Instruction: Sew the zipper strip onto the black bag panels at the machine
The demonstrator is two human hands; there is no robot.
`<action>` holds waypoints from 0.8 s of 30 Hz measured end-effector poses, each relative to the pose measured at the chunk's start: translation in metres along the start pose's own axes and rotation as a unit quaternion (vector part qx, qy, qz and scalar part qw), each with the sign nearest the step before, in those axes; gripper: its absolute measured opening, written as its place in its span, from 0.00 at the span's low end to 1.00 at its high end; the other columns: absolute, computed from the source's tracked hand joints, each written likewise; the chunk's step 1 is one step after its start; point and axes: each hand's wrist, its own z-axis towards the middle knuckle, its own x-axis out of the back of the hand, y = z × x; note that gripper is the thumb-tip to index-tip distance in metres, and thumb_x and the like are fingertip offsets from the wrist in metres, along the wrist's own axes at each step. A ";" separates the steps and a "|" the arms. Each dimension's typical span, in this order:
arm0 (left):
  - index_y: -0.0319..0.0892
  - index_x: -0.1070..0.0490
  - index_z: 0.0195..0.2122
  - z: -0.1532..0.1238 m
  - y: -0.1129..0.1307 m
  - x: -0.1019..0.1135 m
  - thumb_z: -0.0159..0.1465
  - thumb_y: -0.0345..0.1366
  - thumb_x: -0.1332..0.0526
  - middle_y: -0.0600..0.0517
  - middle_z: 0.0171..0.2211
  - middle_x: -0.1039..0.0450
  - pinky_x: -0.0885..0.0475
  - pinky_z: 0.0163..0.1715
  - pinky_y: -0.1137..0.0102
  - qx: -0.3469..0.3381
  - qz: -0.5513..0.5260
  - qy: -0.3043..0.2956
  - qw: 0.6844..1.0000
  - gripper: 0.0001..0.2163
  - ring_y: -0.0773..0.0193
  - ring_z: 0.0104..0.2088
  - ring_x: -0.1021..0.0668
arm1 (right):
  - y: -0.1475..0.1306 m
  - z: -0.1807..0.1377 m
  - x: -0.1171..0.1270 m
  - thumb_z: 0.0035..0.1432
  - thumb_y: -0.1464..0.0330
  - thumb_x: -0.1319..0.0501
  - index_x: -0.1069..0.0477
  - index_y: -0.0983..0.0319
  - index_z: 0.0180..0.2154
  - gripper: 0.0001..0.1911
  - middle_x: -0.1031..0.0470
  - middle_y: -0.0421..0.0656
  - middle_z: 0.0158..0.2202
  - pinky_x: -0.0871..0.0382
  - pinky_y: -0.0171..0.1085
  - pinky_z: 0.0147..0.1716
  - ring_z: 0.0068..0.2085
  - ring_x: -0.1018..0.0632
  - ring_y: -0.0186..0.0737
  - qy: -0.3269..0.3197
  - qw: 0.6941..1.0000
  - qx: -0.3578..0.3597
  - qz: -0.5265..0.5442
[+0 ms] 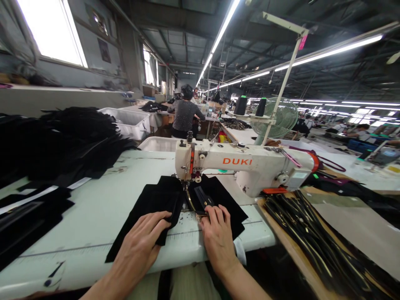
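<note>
Left hand [142, 239] flat, fingers spread, pressing black fabric [150, 208] to the tabletop [93, 216]; right hand [217, 235], fingers extended, pinning a zipper strip [203, 199] just ahead of its fingertips, beneath the sewing machine [246, 164] needle; gripping nothing.

A long factory hall: fluorescent strip lights [331, 52] run under the dark ceiling [175, 25] toward twelve o'clock, bright windows [51, 31] line the wall at ten o'clock, a green fan [276, 118] at one o'clock.
</note>
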 end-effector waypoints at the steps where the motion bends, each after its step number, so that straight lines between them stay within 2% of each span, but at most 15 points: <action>1: 0.41 0.28 0.40 0.000 0.000 0.000 0.47 0.18 0.51 0.47 0.46 0.25 0.27 0.47 0.65 -0.005 -0.004 -0.004 1.000 0.22 0.56 0.47 0.23 | 0.001 0.002 0.001 0.60 0.80 0.39 0.25 0.65 0.36 0.07 0.26 0.48 0.46 0.37 0.51 0.56 0.48 0.29 0.46 -0.004 1.000 0.025 -0.001; 4: 0.40 0.29 0.41 0.000 0.000 0.001 0.48 0.17 0.51 0.49 0.43 0.23 0.27 0.48 0.65 -0.023 -0.010 0.000 1.000 0.23 0.58 0.46 0.23 | -0.002 0.004 0.007 0.61 0.83 0.44 0.24 0.68 0.38 0.12 0.26 0.50 0.47 0.39 0.54 0.58 0.51 0.29 0.47 -0.017 0.997 0.072 -0.004; 7: 0.40 0.29 0.43 -0.001 0.000 -0.003 0.48 0.17 0.52 0.49 0.43 0.22 0.27 0.49 0.63 -0.036 -0.011 0.013 0.999 0.24 0.57 0.47 0.23 | -0.014 -0.002 0.012 0.60 0.83 0.46 0.24 0.69 0.37 0.13 0.25 0.51 0.44 0.39 0.57 0.57 0.49 0.29 0.49 -0.023 0.998 0.064 -0.004; 11: 0.40 0.30 0.44 -0.007 0.000 -0.013 0.48 0.16 0.53 0.48 0.43 0.23 0.30 0.52 0.59 -0.031 -0.019 0.019 0.999 0.25 0.57 0.48 0.23 | -0.028 -0.018 0.020 0.62 0.82 0.49 0.24 0.69 0.41 0.15 0.25 0.51 0.45 0.39 0.57 0.57 0.49 0.28 0.50 0.030 0.995 0.087 0.039; 14: 0.40 0.30 0.45 -0.011 0.001 -0.018 0.49 0.16 0.53 0.49 0.45 0.23 0.31 0.54 0.59 -0.024 -0.029 0.008 0.999 0.25 0.58 0.49 0.24 | -0.020 -0.020 0.029 0.65 0.78 0.47 0.26 0.63 0.34 0.12 0.24 0.47 0.41 0.36 0.55 0.57 0.46 0.26 0.47 0.033 0.992 0.078 0.093; 16: 0.40 0.30 0.44 -0.013 0.001 -0.019 0.49 0.16 0.53 0.48 0.46 0.24 0.32 0.55 0.59 -0.022 -0.035 0.002 0.999 0.25 0.58 0.50 0.24 | -0.009 -0.016 0.033 0.67 0.73 0.45 0.28 0.62 0.33 0.10 0.25 0.46 0.40 0.31 0.51 0.54 0.45 0.25 0.46 -0.005 0.991 0.043 0.127; 18: 0.40 0.30 0.44 -0.012 0.002 -0.018 0.49 0.16 0.53 0.48 0.46 0.24 0.32 0.55 0.59 -0.028 -0.035 -0.005 0.999 0.25 0.58 0.50 0.24 | 0.002 -0.009 0.034 0.67 0.73 0.45 0.28 0.63 0.42 0.08 0.25 0.47 0.43 0.28 0.47 0.53 0.47 0.25 0.45 -0.056 0.986 0.018 0.159; 19: 0.40 0.30 0.44 -0.011 0.003 -0.017 0.49 0.16 0.53 0.49 0.46 0.23 0.32 0.55 0.59 -0.033 -0.031 -0.010 0.999 0.25 0.59 0.50 0.24 | 0.005 -0.007 0.032 0.66 0.75 0.46 0.29 0.63 0.47 0.11 0.26 0.47 0.46 0.29 0.47 0.54 0.50 0.25 0.44 -0.083 0.981 0.017 0.177; 22: 0.40 0.30 0.44 -0.006 0.005 -0.015 0.49 0.15 0.54 0.49 0.44 0.22 0.31 0.55 0.62 -0.051 -0.008 -0.010 0.999 0.25 0.60 0.48 0.22 | 0.010 -0.003 0.025 0.61 0.81 0.48 0.33 0.60 0.56 0.24 0.27 0.44 0.50 0.38 0.47 0.63 0.54 0.27 0.39 -0.159 0.958 0.057 0.233; 24: 0.39 0.30 0.45 -0.002 0.007 -0.014 0.53 0.15 0.54 0.49 0.43 0.21 0.29 0.53 0.63 -0.079 0.008 -0.014 0.997 0.24 0.60 0.46 0.21 | 0.009 -0.002 0.021 0.61 0.81 0.46 0.33 0.59 0.56 0.24 0.26 0.42 0.50 0.43 0.48 0.66 0.54 0.28 0.38 -0.194 0.948 0.074 0.241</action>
